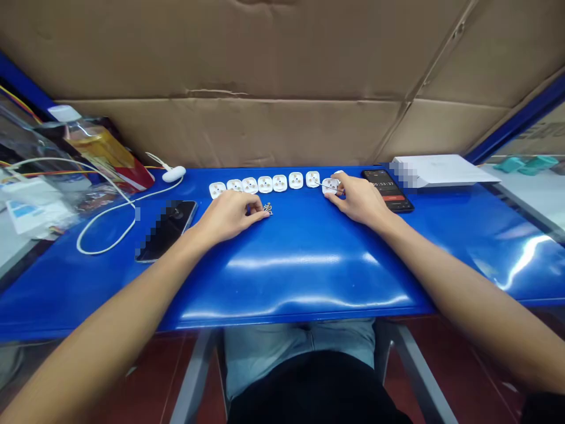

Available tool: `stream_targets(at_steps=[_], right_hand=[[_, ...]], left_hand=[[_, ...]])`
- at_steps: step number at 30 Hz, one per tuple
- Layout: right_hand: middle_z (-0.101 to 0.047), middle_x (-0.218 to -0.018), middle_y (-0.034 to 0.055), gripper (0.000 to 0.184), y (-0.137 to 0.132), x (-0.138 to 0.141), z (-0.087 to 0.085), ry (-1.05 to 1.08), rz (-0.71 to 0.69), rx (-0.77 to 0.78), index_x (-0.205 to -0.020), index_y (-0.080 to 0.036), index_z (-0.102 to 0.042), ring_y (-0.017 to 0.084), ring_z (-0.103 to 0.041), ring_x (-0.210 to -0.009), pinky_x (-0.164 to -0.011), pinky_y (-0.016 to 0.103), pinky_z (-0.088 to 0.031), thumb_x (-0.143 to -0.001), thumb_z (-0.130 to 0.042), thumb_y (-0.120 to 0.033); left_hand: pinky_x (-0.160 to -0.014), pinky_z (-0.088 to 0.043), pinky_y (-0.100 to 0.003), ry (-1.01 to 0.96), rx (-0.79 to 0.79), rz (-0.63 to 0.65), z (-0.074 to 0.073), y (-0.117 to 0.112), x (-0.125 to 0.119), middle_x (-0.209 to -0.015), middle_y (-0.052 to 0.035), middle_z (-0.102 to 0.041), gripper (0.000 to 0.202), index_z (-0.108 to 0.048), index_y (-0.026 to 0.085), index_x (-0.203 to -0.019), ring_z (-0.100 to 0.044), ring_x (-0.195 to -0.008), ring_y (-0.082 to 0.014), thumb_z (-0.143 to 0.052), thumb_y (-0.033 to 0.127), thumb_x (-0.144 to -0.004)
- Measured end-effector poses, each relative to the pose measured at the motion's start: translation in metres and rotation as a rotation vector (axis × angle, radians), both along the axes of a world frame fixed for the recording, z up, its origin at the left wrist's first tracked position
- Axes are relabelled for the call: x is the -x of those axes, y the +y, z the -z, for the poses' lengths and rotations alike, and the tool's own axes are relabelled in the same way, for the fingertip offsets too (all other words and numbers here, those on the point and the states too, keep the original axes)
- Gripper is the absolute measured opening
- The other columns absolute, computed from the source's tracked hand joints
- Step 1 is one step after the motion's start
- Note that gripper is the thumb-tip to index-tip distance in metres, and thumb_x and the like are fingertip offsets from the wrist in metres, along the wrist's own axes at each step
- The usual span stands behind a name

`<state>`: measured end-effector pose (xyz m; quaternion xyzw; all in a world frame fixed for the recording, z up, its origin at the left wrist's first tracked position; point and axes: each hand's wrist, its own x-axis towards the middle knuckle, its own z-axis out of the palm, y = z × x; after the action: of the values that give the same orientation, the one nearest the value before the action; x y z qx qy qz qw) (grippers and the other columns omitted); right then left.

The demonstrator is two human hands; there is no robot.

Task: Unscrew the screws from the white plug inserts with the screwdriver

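A row of several small white square plastic pieces (279, 183) with brass-coloured spots runs along the back of the blue table. My left hand (232, 215) rests in front of the row's left part, with thumb and fingertips drawn together. Those fingertips touch a small pile of tiny brass-and-dark metal parts (268, 208), perhaps screws; whether any are pinched is hidden. At the right end of the row, my right hand (359, 197) is closed on a thin metal tool (324, 185) pointing left. Its fingers also reach around a white square piece (329, 187), partly covering it.
Right of my right hand lies a phone with a running timer (388, 189), beside a white box (444, 171). At left are a dark phone (168, 231), a white cable (83, 235), a white oval device (173, 174) and a drink bottle (103, 147). Cardboard (265, 129) stands behind the table.
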<state>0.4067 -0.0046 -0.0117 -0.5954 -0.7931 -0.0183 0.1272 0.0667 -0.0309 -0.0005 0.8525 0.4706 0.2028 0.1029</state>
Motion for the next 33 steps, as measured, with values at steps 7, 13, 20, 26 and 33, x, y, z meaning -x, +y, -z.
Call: stream_targets(at_steps=[7,13,20,26,33], right_hand=[[-0.080,-0.118,0.0140,0.055,0.009,0.001,0.009,0.084,0.023,-0.043,-0.151,-0.019,-0.049,0.039,-0.073,-0.111,-0.086,0.045,-0.053,-0.102,-0.056,-0.043],[-0.081,-0.107,0.0119,0.042,0.010,0.001,0.008,0.084,0.069,-0.044,-0.138,-0.022,-0.059,0.037,-0.073,-0.102,-0.077,0.041,-0.050,-0.102,-0.055,-0.043],[-0.081,-0.108,0.0116,0.034,0.009,0.003,0.006,0.080,0.069,-0.028,-0.127,-0.024,-0.068,0.034,-0.073,-0.100,-0.076,0.039,-0.049,-0.103,-0.052,-0.042],[-0.080,-0.111,0.0145,0.045,0.012,-0.004,0.006,0.101,0.100,-0.037,-0.138,-0.021,-0.062,0.037,-0.073,-0.100,-0.083,0.046,-0.053,-0.102,-0.053,-0.044],[-0.065,-0.141,0.0258,0.068,0.009,-0.006,0.009,0.061,0.174,-0.109,-0.160,-0.019,-0.047,0.047,-0.070,-0.114,-0.090,0.062,-0.057,-0.102,-0.049,-0.054]], left_hand=[[-0.063,-0.035,-0.031,0.040,-0.039,0.018,-0.008,-0.006,-0.001,-0.076,-0.0033,-0.075,0.033,-0.081,0.021,-0.084,-0.061,-0.065,-0.0179,-0.071,0.050,-0.097],[-0.063,-0.034,-0.032,0.012,-0.037,-0.030,-0.009,-0.006,-0.002,-0.075,-0.0033,-0.075,0.034,-0.081,0.021,-0.082,-0.060,-0.065,-0.0173,-0.071,0.050,-0.097],[-0.060,-0.032,-0.031,0.024,-0.053,-0.019,-0.007,-0.003,-0.002,-0.069,-0.0033,-0.072,0.038,-0.080,0.021,-0.079,-0.056,-0.061,-0.0168,-0.069,0.052,-0.098],[-0.060,-0.031,-0.032,0.009,-0.051,-0.016,-0.006,-0.002,-0.001,-0.070,-0.0038,-0.073,0.039,-0.081,0.021,-0.079,-0.056,-0.061,-0.0168,-0.067,0.053,-0.098],[-0.062,-0.032,-0.032,0.009,-0.043,-0.041,-0.007,-0.001,0.001,-0.069,-0.0032,-0.071,0.039,-0.080,0.021,-0.079,-0.055,-0.060,-0.0166,-0.067,0.053,-0.097]])
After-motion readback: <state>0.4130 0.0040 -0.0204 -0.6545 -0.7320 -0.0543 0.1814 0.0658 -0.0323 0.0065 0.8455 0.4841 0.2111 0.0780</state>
